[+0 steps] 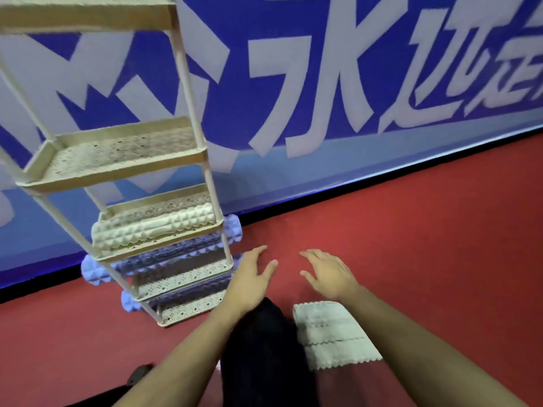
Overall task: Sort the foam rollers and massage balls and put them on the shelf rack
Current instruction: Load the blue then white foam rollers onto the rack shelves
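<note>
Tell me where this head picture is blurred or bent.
Head view: the banner lettering smears with motion blur; wide-angle distortion splays the shelf rack posts and tilts the floor line; the cream roller, left hand and right hand are soft; lighting is even, without glare.

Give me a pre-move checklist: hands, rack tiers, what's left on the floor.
1. Left hand free: ok, fingers spread, holding nothing.
2. Right hand free: ok, open above the red floor.
3. Cream roller seated on its rack tier: ok, lies along the tray.
4. Purple rollers on the lower tiers: ok, ends overhang the sides.
5. Free tier for more items: ok, the tier above the cream roller holds nothing.
6. Massage balls located: cannot tell, none in view; only a white cloth lies near the hands.
</note>
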